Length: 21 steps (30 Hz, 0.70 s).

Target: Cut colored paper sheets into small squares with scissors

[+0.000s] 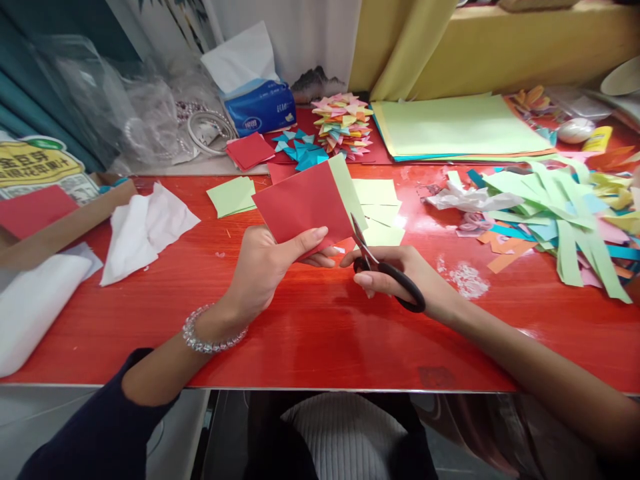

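Observation:
My left hand is closed on a red paper rectangle, thumb on top and fingers beneath. A light green paper lies behind the red one and sticks out along its right side. My right hand grips black-handled scissors, with their blades pointing up and left at the papers' right edge. Whether the blades have bitten into the paper cannot be made out. Beyond the held papers, cut light green pieces rest on the red table, with another light green stack to the left.
Paper strips heap up at the right. Behind stand a folded-paper stack, teal folded pieces, large coloured sheets and a blue tissue pack. Crumpled tissue and a cardboard box occupy the left of the red table.

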### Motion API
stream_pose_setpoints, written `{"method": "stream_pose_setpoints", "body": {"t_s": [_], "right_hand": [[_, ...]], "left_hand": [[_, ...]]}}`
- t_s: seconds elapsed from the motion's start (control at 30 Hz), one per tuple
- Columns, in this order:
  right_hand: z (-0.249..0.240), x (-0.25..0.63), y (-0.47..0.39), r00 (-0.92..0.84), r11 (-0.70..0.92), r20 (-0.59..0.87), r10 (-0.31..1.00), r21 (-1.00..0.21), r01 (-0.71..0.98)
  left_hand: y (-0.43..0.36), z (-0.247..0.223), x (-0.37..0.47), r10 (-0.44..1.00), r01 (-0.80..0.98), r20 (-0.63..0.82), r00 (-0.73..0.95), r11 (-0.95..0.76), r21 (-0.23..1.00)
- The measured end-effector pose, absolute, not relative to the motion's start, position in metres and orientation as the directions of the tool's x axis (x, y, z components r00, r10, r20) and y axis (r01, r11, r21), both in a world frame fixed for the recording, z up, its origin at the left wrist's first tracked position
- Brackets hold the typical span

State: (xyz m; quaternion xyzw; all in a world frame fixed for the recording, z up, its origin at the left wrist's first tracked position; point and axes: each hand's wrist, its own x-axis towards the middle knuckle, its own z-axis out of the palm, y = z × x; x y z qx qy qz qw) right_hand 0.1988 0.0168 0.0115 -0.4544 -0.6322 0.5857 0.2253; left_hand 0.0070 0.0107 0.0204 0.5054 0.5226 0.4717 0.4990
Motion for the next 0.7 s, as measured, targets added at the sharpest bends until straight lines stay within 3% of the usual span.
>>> {"method": "stream_pose_setpoints", "body": {"t_s": [0.7], "right_hand": [[0.0122,0.1968,0.0148,-0.495,-0.058,-0.202,0.845,-0.955,0.290]], "left_hand": [[0.0104,0.0169,0.0092,1.000,-0.032,-0.014,-0.011,0.013,0.999]]}}
